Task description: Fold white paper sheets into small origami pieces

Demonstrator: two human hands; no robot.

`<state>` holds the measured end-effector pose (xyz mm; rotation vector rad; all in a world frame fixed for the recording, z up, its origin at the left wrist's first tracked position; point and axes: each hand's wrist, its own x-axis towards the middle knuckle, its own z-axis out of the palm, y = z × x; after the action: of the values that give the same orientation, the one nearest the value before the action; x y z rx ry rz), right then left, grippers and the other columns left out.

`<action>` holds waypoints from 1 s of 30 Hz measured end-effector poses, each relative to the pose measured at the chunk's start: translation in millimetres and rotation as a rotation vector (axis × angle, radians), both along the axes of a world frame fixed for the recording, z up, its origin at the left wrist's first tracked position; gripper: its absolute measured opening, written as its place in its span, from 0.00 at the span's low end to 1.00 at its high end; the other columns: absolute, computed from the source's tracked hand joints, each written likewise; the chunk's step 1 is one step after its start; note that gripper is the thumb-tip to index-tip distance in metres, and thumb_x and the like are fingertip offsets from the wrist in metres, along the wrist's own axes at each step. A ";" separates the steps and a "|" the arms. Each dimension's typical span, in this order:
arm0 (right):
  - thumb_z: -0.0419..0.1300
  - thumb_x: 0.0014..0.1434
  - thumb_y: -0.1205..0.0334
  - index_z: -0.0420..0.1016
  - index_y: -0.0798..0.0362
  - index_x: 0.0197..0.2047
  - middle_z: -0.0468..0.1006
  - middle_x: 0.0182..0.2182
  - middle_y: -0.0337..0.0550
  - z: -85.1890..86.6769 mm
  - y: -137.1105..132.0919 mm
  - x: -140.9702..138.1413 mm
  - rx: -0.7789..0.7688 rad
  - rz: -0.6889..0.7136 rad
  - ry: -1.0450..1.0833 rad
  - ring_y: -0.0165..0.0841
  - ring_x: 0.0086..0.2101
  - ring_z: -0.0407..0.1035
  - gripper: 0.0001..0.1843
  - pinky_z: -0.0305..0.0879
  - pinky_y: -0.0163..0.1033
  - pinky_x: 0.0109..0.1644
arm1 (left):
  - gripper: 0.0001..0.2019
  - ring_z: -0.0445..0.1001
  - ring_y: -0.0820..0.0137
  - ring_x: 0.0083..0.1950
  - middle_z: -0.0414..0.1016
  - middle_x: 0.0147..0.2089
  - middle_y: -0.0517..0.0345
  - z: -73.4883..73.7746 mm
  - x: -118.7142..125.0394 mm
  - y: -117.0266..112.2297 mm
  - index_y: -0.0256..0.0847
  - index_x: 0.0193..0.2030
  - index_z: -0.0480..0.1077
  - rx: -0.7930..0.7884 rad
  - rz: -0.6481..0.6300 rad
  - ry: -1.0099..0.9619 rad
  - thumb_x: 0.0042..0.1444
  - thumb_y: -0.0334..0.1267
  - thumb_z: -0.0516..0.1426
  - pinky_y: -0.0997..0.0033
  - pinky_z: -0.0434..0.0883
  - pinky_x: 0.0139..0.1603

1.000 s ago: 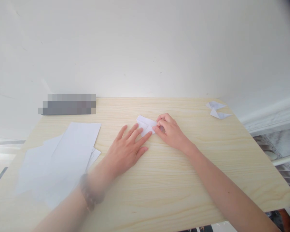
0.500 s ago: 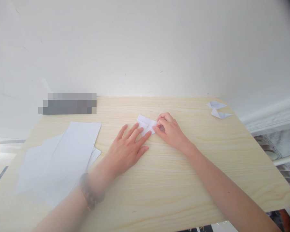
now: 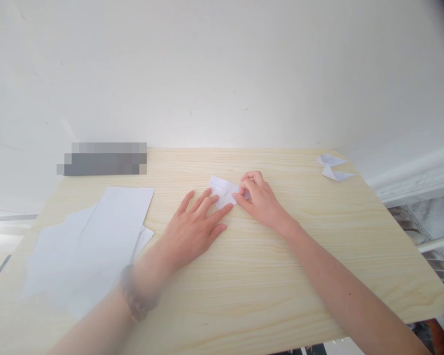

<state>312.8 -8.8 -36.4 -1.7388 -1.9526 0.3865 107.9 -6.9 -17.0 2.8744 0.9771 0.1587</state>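
Note:
A small folded white paper (image 3: 223, 191) lies on the wooden table in front of me. My left hand (image 3: 194, 224) rests flat with fingers spread, its fingertips touching the paper's near left edge. At the paper's right end, my right hand (image 3: 258, 195) is closed, with thumb and fingers pinching that end. The part of the paper under the right fingers is partly hidden.
Several loose white sheets (image 3: 113, 222) overlap at the left of the table (image 3: 225, 296). A blurred-out dark object (image 3: 103, 162) stands at the back left by the wall (image 3: 207, 74). Two folded paper pieces (image 3: 338, 175) lie at the back right.
The right fingers have shifted very slightly at the paper's right end. The left hand stays almost where it was, and the paper has barely moved.

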 end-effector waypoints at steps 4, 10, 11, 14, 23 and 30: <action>0.53 0.57 0.60 0.61 0.51 0.32 0.62 0.42 0.45 2.2 -0.7 1.6 -0.035 -0.001 0.019 0.33 0.35 0.64 0.05 0.62 0.43 0.42 | 0.20 0.50 0.57 0.66 0.58 0.63 0.49 0.2 -1.6 1.3 0.45 0.61 0.58 -0.009 -0.012 0.006 0.63 0.44 0.44 0.47 0.50 0.64; 0.54 0.56 0.58 0.61 0.50 0.35 0.63 0.41 0.44 2.7 -2.5 2.6 -0.028 0.034 0.021 0.35 0.38 0.63 0.07 0.60 0.45 0.45 | 0.18 0.51 0.60 0.66 0.60 0.62 0.50 0.9 -3.0 3.6 0.44 0.57 0.62 -0.017 -0.011 -0.003 0.63 0.43 0.44 0.50 0.50 0.64; 0.56 0.54 0.57 0.61 0.50 0.36 0.63 0.42 0.44 2.8 -2.9 2.3 -0.024 0.042 0.015 0.36 0.39 0.63 0.09 0.59 0.45 0.46 | 0.18 0.52 0.59 0.66 0.60 0.62 0.50 1.2 -3.0 3.7 0.44 0.57 0.62 -0.019 -0.008 -0.005 0.63 0.43 0.45 0.49 0.50 0.64; 0.59 0.50 0.57 0.61 0.50 0.38 0.62 0.42 0.44 4.3 -3.6 1.8 -0.034 0.056 0.010 0.38 0.43 0.62 0.14 0.57 0.46 0.49 | 0.18 0.52 0.60 0.66 0.61 0.61 0.51 1.3 -2.7 3.8 0.44 0.57 0.62 -0.020 -0.006 -0.019 0.63 0.43 0.45 0.50 0.50 0.64; 0.52 0.53 0.69 0.58 0.47 0.44 0.59 0.46 0.43 15.1 -0.9 25.8 -0.155 0.194 0.231 0.32 0.42 0.61 0.15 0.61 0.41 0.47 | 0.18 0.52 0.62 0.66 0.59 0.62 0.52 1.0 -2.1 3.7 0.45 0.57 0.62 -0.021 -0.001 -0.001 0.63 0.43 0.44 0.51 0.50 0.65; 0.59 0.50 0.60 0.59 0.48 0.43 0.61 0.45 0.44 9.5 -0.9 13.3 -0.069 0.140 0.153 0.38 0.48 0.57 0.17 0.58 0.47 0.52 | 0.19 0.51 0.60 0.66 0.59 0.62 0.51 -1.3 -3.1 4.2 0.46 0.58 0.61 -0.004 -0.020 -0.013 0.63 0.43 0.44 0.50 0.50 0.64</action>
<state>326.1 -9.7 -26.9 -1.5681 -1.9755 0.6241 104.8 -2.7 -18.3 2.8749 0.9446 0.1728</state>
